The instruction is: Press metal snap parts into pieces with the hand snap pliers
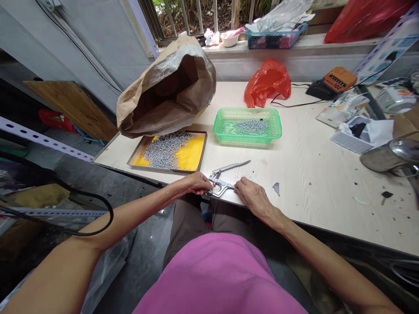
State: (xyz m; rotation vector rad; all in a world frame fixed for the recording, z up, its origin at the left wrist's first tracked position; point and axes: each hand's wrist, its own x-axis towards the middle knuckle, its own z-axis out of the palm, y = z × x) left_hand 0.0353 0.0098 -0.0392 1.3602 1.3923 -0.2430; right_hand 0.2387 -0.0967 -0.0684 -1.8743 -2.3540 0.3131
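Note:
A metal plier-like hand tool (223, 178) lies at the near edge of the pale table (310, 174), its upper handle raised toward the right. My left hand (195, 183) pinches something small at the tool's jaw; what it is stays hidden. My right hand (252, 196) rests on the lower handle, fingertips touching it. A yellow tray (193, 153) with several small silver metal pieces sits behind my left hand. A green basket (248, 125) holding more silver pieces stands further back.
A big open brown paper sack (166, 89) lies over the tray's far side. A red plastic bag (267, 82), a black and orange charger (330, 83), papers and boxes (360, 126) crowd the back right. A metal lamp head (391, 157) sits at right.

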